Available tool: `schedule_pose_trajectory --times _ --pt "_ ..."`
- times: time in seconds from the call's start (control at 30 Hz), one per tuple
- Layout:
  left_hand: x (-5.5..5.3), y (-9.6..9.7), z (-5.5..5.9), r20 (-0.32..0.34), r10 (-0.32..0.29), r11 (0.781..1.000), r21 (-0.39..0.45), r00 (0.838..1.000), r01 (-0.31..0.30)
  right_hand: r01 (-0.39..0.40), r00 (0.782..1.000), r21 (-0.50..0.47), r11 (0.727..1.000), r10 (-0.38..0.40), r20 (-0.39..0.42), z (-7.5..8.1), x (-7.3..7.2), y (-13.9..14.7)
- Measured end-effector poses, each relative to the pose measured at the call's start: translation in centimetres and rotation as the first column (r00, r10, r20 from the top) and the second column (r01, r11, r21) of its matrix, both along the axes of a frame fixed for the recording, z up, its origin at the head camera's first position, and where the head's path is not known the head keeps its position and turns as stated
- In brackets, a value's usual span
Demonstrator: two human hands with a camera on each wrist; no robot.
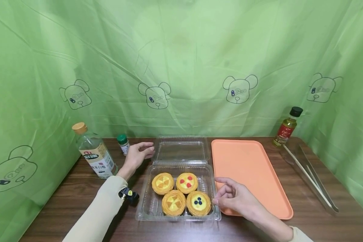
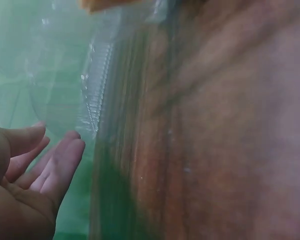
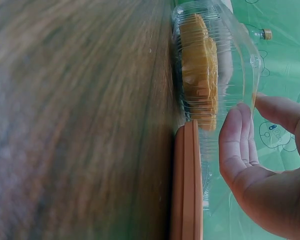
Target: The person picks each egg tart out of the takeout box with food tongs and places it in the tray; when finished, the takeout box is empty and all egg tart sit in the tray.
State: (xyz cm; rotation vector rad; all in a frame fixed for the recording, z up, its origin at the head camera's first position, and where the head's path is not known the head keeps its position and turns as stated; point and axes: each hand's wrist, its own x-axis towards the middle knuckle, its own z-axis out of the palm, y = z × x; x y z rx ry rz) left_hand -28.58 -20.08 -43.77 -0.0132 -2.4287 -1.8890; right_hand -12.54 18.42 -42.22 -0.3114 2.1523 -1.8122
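A clear plastic clamshell container (image 1: pixel 148 205) lies unfolded, its lid (image 1: pixel 181 151) laid back towards the curtain. Inside sit several tarts: two have orange pieces, one has red dots (image 1: pixel 186 183) and one has dark berries (image 1: pixel 198 203). At the container's right rim, my right hand (image 1: pixel 237 198) pinches the edge; in the right wrist view its fingers (image 3: pixel 232 130) are below the rim and another digit above. My left hand (image 1: pixel 137 155) is beside the lid's left edge, fingers loosely extended and holding nothing. The left wrist view has those fingertips (image 2: pixel 76 140) close by the clear plastic.
An orange tray (image 1: pixel 242 164) lies right of the container. Metal tongs (image 1: pixel 317 185) and an oil bottle (image 1: pixel 285 129) are further right. At left stand a large vinegar bottle (image 1: pixel 96 154) and a green-capped jar (image 1: pixel 123 144). A green curtain (image 1: pixel 193 60) hangs behind the table.
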Motion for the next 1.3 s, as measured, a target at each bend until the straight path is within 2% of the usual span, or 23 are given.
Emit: schedule_pose_trajectory --times 0.17,0.37,0.47,0.57,0.77,0.93,1.0,1.1,1.3 --pt "2.2 -0.2 0.4 -0.001 -0.002 1.0 -0.023 1.0 0.002 0.012 1.0 0.004 1.0 -0.012 0.007 0.1 0.1 0.1" --pt "4.4 -0.6 1.0 -0.002 -0.028 0.998 0.058 1.0 0.028 0.01 1.0 -0.016 1.0 -0.009 0.021 0.0 0.2 0.3" --pt "5.3 -0.7 1.2 0.016 -0.069 0.994 0.087 0.997 0.067 0.009 1.0 -0.019 1.0 -0.009 0.021 -0.1 0.2 0.4" --pt "5.9 -1.0 1.3 0.033 -0.12 0.99 0.079 0.992 0.117 0.011 1.0 -0.02 1.0 -0.01 0.024 -0.2 0.2 0.5" --pt "6.4 -1.8 1.1 0.063 -0.214 0.976 0.06 0.975 0.211 0.01 1.0 -0.016 1.0 -0.01 0.028 -0.3 0.2 0.5" --pt "6.5 -2.5 0.8 0.071 -0.34 0.941 0.029 0.938 0.338 0.01 1.0 -0.015 1.0 -0.01 0.024 -0.4 0.1 0.6" --pt "6.5 -2.7 0.5 0.072 -0.367 0.93 0.017 0.928 0.367 0.005 1.0 -0.021 1.0 -0.005 0.027 -0.5 0.0 0.6" --pt "6.5 -3.1 0.2 0.069 -0.373 0.928 0.007 0.925 0.373 -0.009 0.999 -0.045 0.999 0.011 0.048 -0.6 0.0 0.5" --pt "6.4 -3.7 -0.4 0.058 -0.343 0.939 -0.009 0.938 0.344 -0.016 0.996 -0.089 0.996 0.024 0.089 -0.6 -0.1 0.3"
